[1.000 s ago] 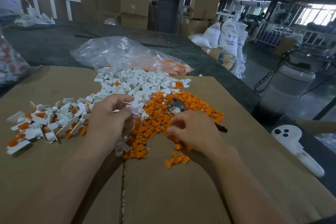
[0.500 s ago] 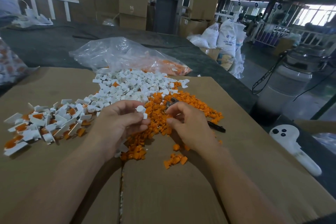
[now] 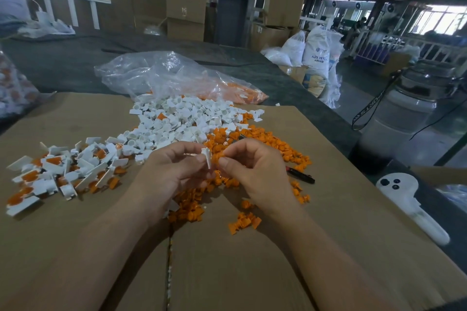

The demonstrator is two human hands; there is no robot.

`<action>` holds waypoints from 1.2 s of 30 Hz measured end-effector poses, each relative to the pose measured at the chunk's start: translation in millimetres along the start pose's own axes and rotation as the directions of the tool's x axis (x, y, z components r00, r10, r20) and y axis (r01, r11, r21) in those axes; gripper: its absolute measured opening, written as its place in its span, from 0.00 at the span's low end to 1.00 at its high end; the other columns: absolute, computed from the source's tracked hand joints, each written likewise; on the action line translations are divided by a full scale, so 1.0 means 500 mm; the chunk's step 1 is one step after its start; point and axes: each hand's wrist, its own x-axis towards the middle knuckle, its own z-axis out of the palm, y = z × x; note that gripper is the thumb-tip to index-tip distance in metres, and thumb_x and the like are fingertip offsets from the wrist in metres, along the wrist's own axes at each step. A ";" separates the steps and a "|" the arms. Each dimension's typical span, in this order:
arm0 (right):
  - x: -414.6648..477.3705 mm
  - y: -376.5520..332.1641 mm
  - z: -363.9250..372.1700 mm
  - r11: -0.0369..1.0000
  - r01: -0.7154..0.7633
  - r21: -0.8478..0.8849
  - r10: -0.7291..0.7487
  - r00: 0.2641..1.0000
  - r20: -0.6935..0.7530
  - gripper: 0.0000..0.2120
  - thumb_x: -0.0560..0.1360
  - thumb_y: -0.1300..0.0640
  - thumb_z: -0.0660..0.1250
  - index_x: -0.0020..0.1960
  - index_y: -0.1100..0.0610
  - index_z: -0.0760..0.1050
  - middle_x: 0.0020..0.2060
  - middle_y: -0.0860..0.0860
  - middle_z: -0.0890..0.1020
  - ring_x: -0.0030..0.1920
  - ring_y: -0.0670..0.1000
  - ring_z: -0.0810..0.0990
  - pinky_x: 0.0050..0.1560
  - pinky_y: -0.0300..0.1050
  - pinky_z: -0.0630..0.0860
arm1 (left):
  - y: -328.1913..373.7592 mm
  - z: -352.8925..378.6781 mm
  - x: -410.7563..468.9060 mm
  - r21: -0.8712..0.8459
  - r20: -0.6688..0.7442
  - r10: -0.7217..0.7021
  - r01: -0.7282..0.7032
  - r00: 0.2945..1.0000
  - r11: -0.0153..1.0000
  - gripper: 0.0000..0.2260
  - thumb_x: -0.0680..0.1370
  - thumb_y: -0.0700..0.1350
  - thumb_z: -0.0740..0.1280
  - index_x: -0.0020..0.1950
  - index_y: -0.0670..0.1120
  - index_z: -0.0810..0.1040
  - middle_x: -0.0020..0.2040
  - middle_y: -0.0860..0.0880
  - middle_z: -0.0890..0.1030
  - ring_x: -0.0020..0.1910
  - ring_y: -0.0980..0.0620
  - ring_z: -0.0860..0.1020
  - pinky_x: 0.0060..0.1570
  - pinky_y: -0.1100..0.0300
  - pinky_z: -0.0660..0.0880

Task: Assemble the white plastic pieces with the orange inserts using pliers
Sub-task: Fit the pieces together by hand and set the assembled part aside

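My left hand point(image 3: 174, 171) pinches a white piece point(image 3: 206, 158) above the orange heap point(image 3: 267, 139), turned toward my right hand point(image 3: 255, 171), which pinches what looks like an orange insert point(image 3: 218, 158) against it for seating, pliers point(image 3: 300, 175) lying unused nearby.

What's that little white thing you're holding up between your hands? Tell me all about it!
The small white plastic piece looks hard and smooth, with a flat narrow tab pointing down and a ridged top. It is held upright above the pile of orange plastic inserts. The left hand pinches it from one side; the right hand pinches at its other side, where something orange shows, too small to tell.
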 end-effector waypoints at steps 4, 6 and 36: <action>0.000 -0.002 0.001 1.000 -0.006 -0.012 0.006 1.000 -0.006 0.10 0.71 0.61 0.70 0.38 0.47 0.76 0.34 0.46 0.80 0.38 0.49 0.79 0.43 0.48 0.79 | 0.001 0.001 -0.003 0.033 0.056 -0.002 0.000 0.998 0.999 0.05 0.74 0.36 0.65 0.48 0.39 0.79 0.38 0.44 0.84 0.37 0.50 0.83 0.32 0.65 0.77; 0.000 -0.003 -0.001 1.000 -0.013 -0.023 0.013 1.000 -0.014 0.10 0.71 0.61 0.70 0.38 0.47 0.76 0.34 0.45 0.80 0.38 0.48 0.79 0.42 0.48 0.79 | 0.000 0.002 -0.003 0.046 0.073 0.001 -0.004 0.997 0.999 0.05 0.75 0.36 0.64 0.47 0.39 0.79 0.38 0.44 0.84 0.37 0.51 0.83 0.32 0.65 0.77; 0.001 -0.015 -0.025 0.951 -0.238 0.198 0.177 0.943 0.282 0.15 0.70 0.63 0.71 0.53 0.49 0.77 0.46 0.43 0.82 0.47 0.43 0.81 0.45 0.36 0.77 | 0.002 0.005 -0.013 0.004 0.124 0.067 -0.068 0.990 0.998 0.10 0.67 0.42 0.68 0.44 0.40 0.82 0.35 0.41 0.83 0.33 0.51 0.82 0.31 0.66 0.76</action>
